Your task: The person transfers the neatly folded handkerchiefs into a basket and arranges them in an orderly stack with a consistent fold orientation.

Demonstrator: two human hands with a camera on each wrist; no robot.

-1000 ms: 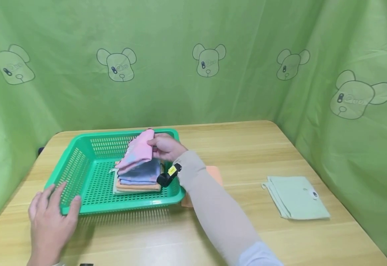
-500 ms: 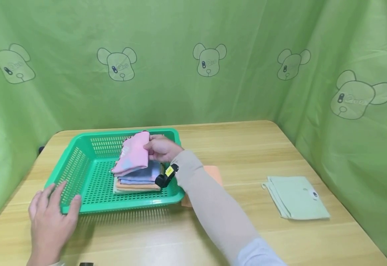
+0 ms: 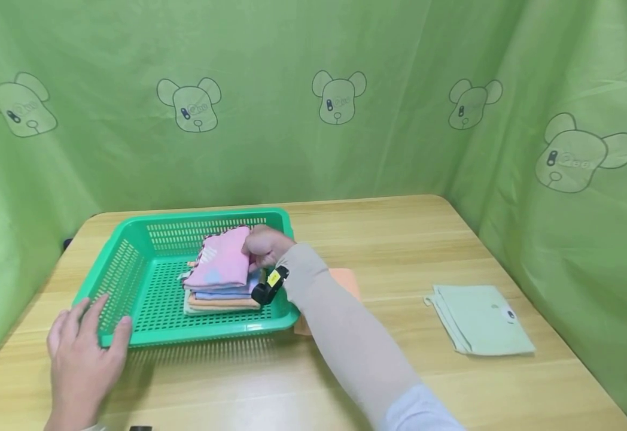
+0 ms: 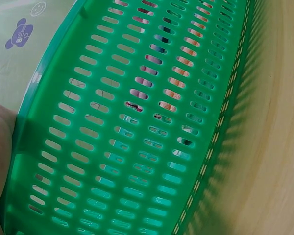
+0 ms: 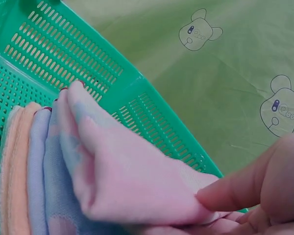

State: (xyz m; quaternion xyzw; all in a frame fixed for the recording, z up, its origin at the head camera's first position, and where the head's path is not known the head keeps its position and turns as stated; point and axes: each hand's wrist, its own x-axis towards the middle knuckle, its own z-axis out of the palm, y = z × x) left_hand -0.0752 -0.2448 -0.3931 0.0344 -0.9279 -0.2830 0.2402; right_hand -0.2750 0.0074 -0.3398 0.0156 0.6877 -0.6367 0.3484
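Note:
In the head view, my right hand (image 3: 266, 246) pinches the right edge of a folded pink towel (image 3: 219, 263) with a dark patterned border. The right wrist view shows the thumb on top of the pink towel (image 5: 132, 181) and fingers beneath. The towel lies over a stack of folded towels, among them a blue one (image 5: 59, 171) and an orange one (image 3: 224, 303), inside a green plastic basket (image 3: 206, 338). My left hand (image 3: 84, 359) rests at the basket's near left corner, fingers spread and fairly straight on the rim. Part of the stack is hidden behind my right wrist.
A peach cloth (image 3: 346, 282) lies beside the basket's right end, partly behind my right forearm. Farther right, a folded pale green towel (image 3: 483, 323) lies on the wooden table (image 3: 389, 233). Green curtain (image 3: 270, 161) surrounds the table's back and sides.
The pink towel in my right hand has come down from a tilted position onto the stack and now lies flatter. My left hand and the basket have stayed in place.

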